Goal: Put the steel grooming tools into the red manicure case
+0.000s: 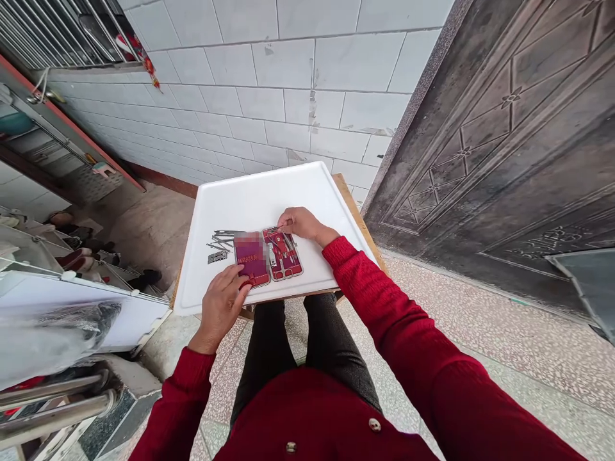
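Note:
A dark red manicure case (254, 280) lies unfolded on a white tabletop (269, 192). In its right half sit small scissors (283, 274), a nail clipper (273, 255) and several thin metal tools. My left hand (221, 301) grips the lower left corner of the case between fingers and thumb. Over the upper edge of the right half, my right hand (302, 223) is closed in a pinch; what its fingertips hold is too small to make out. Left of the case, several slim metal tools (223, 240) lie loose, with a flat grey metal piece (218, 257) below them.
The tabletop rests on a wooden stand (353, 202) against a white tiled wall (283, 83). A dark carved metal door (480, 141) stands to the right. On the left is a white cabinet (120, 320) with plastic wrapping, near metal pipes (57, 413).

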A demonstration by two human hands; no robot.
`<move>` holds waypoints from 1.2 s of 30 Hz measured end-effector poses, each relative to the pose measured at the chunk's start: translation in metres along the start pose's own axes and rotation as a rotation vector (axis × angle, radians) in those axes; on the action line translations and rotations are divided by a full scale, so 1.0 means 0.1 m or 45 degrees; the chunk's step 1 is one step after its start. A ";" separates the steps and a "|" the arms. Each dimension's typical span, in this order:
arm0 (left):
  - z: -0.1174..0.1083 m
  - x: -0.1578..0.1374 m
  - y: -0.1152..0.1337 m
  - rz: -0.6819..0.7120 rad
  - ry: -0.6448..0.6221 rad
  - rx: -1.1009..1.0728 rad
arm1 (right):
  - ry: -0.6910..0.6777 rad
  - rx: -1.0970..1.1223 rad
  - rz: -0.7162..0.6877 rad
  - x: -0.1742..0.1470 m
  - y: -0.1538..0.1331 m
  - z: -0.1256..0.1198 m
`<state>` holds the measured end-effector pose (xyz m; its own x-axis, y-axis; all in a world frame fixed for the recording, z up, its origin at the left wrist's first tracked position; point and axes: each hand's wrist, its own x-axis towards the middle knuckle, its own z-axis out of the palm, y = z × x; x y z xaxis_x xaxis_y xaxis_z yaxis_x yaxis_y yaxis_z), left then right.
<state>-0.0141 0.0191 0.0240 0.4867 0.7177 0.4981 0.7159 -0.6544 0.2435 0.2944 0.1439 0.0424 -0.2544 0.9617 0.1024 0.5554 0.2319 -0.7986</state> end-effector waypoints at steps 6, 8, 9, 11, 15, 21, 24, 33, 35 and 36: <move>0.06 0.00 -0.03 0.022 -0.011 -0.084 | -0.056 -0.461 -0.056 -0.04 -0.13 -0.04; 0.07 -0.01 -0.04 0.027 -0.009 -0.090 | -0.079 -0.542 -0.049 -0.06 -0.16 -0.06; 0.07 -0.01 -0.05 0.027 -0.003 -0.091 | -0.087 -0.563 -0.047 -0.07 -0.17 -0.07; 0.08 -0.02 -0.04 0.024 0.017 -0.096 | -0.096 -0.579 -0.048 -0.08 -0.18 -0.10; 0.10 -0.02 -0.02 0.020 0.035 -0.096 | -0.077 -0.568 -0.032 -0.10 -0.17 -0.17; 0.11 -0.03 -0.02 0.018 0.027 -0.069 | 0.068 -0.526 0.077 -0.07 -0.08 -0.26; 0.11 -0.02 -0.01 0.024 0.028 -0.061 | 0.121 -0.530 0.205 -0.07 -0.06 -0.29; 0.11 -0.01 0.01 0.046 0.048 -0.042 | 0.180 -0.276 0.321 -0.11 -0.16 -0.28; 0.11 -0.01 0.02 0.048 0.052 -0.037 | 0.050 -0.120 0.367 -0.13 -0.18 -0.27; 0.11 -0.01 0.02 0.051 0.055 -0.035 | -0.001 -0.046 0.390 -0.13 -0.19 -0.25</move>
<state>-0.0080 0.0195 0.0147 0.4918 0.6803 0.5434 0.6821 -0.6890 0.2452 0.3072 0.1305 0.0714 -0.0714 0.9875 -0.1408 0.6344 -0.0639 -0.7703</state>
